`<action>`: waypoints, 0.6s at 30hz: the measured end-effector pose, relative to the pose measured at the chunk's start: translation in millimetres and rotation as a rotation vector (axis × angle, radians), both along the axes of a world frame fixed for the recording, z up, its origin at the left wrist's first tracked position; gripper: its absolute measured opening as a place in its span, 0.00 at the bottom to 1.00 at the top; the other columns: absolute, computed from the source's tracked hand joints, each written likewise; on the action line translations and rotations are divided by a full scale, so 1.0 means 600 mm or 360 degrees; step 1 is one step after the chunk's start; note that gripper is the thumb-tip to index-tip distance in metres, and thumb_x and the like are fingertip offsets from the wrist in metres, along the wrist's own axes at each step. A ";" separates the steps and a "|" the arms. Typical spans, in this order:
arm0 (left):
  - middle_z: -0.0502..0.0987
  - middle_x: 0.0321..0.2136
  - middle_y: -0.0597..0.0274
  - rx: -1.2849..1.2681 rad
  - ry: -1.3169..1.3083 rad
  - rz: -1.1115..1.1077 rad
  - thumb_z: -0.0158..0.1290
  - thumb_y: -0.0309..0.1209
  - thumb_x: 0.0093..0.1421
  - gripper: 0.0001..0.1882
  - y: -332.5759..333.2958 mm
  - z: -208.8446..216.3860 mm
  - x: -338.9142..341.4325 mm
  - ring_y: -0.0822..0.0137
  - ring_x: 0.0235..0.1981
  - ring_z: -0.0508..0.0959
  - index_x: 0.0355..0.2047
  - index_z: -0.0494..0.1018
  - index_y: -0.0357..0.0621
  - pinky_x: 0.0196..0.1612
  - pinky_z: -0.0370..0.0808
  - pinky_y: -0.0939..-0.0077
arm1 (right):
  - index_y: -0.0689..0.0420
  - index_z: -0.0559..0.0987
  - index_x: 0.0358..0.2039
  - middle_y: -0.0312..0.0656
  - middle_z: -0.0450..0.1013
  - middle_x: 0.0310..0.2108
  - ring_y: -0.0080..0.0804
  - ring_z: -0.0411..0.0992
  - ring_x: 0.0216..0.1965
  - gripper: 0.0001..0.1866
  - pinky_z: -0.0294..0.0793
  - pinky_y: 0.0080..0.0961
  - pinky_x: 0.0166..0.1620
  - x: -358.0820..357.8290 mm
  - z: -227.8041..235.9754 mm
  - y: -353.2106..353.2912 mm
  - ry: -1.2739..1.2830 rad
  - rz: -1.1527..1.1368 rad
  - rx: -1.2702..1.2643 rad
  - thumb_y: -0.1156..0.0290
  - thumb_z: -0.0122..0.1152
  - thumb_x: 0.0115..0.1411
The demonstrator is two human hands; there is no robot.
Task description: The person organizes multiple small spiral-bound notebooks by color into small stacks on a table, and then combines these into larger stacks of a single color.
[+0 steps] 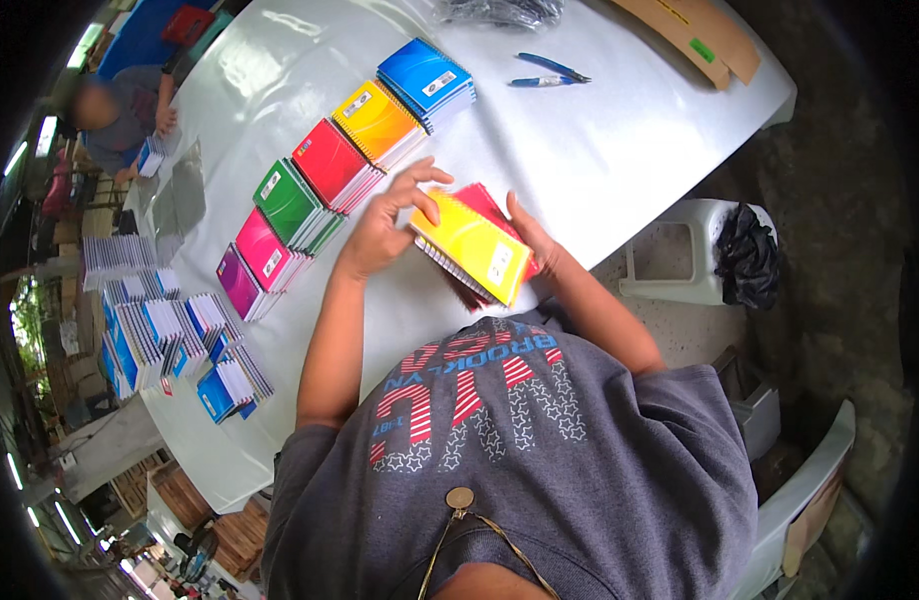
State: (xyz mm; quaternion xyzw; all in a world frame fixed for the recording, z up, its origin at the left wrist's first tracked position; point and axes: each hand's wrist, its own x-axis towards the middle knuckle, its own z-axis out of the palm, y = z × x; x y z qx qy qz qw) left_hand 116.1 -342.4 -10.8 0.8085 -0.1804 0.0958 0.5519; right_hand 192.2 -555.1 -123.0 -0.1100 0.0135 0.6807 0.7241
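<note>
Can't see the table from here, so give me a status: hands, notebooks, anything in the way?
Left hand and right hand both grip a small notebook stack, yellow notebook on top. Row of coloured notebook piles just beyond. Nothing blocking.

Both forearms bare, reaching forward from the lower edge, elbows bent, converging ahead of the chest. Left hand (390, 225) raised, fingers (427, 178) curled, thumb and fingertips pinching. Right hand (536, 243) lower, palm inward, fingers closed in a grip, thumb on top.
</note>
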 end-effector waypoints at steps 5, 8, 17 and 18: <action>0.63 0.54 0.55 -0.0420 0.0418 0.0752 0.39 0.31 0.62 0.20 -0.041 -0.027 -0.036 0.61 0.57 0.60 0.54 0.62 0.39 0.58 0.57 0.71 | 0.64 0.63 0.53 0.51 0.70 0.46 0.37 0.73 0.43 0.32 0.72 0.31 0.48 -0.018 0.057 -0.015 -0.0441 0.0031 -0.0254 0.58 0.57 0.53; 0.62 0.54 0.55 -0.1248 0.0748 0.0637 0.41 0.34 0.63 0.21 -0.070 -0.037 -0.070 0.65 0.55 0.62 0.53 0.62 0.35 0.56 0.60 0.73 | 0.64 0.63 0.52 0.48 0.71 0.42 0.32 0.73 0.40 0.32 0.72 0.29 0.47 -0.025 0.080 0.006 -0.0994 -0.0459 -0.0256 0.62 0.60 0.49; 0.56 0.53 0.50 -0.0703 0.0416 0.0615 0.64 0.30 0.42 0.53 -0.093 -0.076 -0.102 0.58 0.54 0.61 0.61 0.39 0.46 0.55 0.61 0.66 | 0.57 0.53 0.58 0.52 0.59 0.54 0.38 0.57 0.56 0.53 0.55 0.33 0.58 -0.031 0.081 0.026 -0.2311 -0.0851 -0.0161 0.58 0.72 0.34; 0.56 0.53 0.50 -0.0720 0.0412 0.0639 0.64 0.30 0.42 0.53 -0.093 -0.080 -0.101 0.58 0.54 0.61 0.61 0.39 0.46 0.55 0.61 0.66 | 0.56 0.53 0.58 0.52 0.58 0.55 0.39 0.56 0.57 0.54 0.54 0.34 0.58 -0.037 0.081 0.028 -0.2148 -0.0944 -0.0210 0.57 0.73 0.33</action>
